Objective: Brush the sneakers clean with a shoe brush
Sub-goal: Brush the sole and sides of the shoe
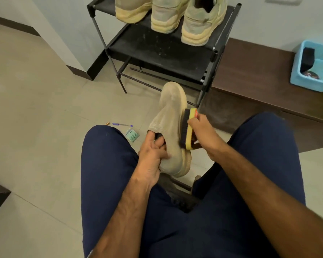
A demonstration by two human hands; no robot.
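Inside blue tub (306, 83), black object (307, 59)

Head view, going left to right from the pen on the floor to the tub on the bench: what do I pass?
Purple pen → teal packet → left hand, holding the sneaker → shoe brush → right hand → light blue tub.

Open floor (35, 118) at left, broken only by a pen (122, 124) and a small packet (132, 134). Ahead, blocked by the black shoe rack (157, 51) carrying three sneakers (199, 27). At right, closed off by a low wooden surface (250, 81) bearing a blue tub (309, 81). Between the thighs (104, 164), a narrow gap taken up by the held sneaker (172, 123) and shoe brush (189, 131).
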